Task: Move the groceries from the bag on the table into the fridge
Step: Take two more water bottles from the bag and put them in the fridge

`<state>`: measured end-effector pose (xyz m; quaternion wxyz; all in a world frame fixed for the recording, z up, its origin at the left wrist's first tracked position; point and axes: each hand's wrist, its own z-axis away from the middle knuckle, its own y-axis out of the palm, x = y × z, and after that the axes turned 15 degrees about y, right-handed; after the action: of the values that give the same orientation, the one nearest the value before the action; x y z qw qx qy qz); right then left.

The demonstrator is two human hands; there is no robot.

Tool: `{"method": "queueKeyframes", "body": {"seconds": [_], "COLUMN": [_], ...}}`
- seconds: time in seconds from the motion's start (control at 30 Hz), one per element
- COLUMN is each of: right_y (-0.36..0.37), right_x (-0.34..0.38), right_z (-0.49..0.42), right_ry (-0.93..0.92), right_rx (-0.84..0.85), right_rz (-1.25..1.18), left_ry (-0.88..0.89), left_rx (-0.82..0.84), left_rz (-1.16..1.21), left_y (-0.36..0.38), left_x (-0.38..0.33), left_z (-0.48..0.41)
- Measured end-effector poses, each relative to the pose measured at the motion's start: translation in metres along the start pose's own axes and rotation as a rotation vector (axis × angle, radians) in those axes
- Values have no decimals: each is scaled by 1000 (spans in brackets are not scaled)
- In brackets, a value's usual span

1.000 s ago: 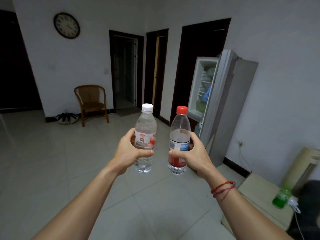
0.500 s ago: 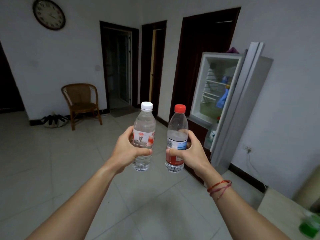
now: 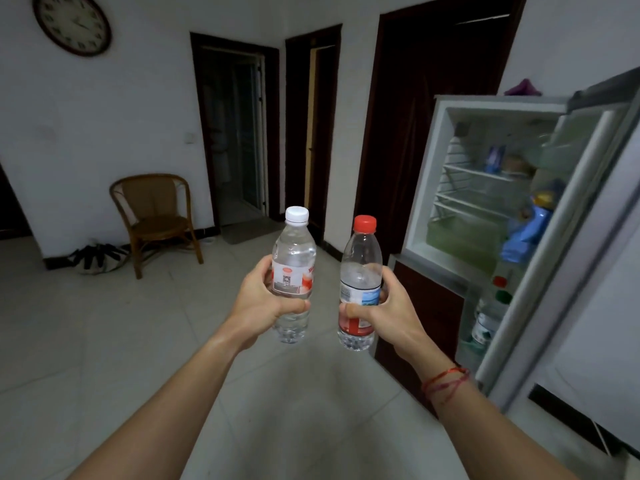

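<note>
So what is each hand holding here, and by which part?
The left hand grips the white-capped water bottle around its labelled middle. The right hand grips the red-capped water bottle around its labelled lower half.

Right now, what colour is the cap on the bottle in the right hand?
Red. The cap shows clearly in the head view, atop the bottle gripped by the right hand.
</note>
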<state>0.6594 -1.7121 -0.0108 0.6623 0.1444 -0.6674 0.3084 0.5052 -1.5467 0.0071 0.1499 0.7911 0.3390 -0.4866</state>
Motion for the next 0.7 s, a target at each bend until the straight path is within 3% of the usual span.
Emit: {"method": "queueKeyframes", "body": {"seconds": [0.7], "right_y": [42], "right_x": [23], "right_z": [-358], "right_ry": [55], "right_rx": [-160], "right_rz": [14], "left_ry": [-17], "left_rx": [210], "left_rz": [55], "left_y": [-4], "left_x": [210], "left_z": [-352]}}
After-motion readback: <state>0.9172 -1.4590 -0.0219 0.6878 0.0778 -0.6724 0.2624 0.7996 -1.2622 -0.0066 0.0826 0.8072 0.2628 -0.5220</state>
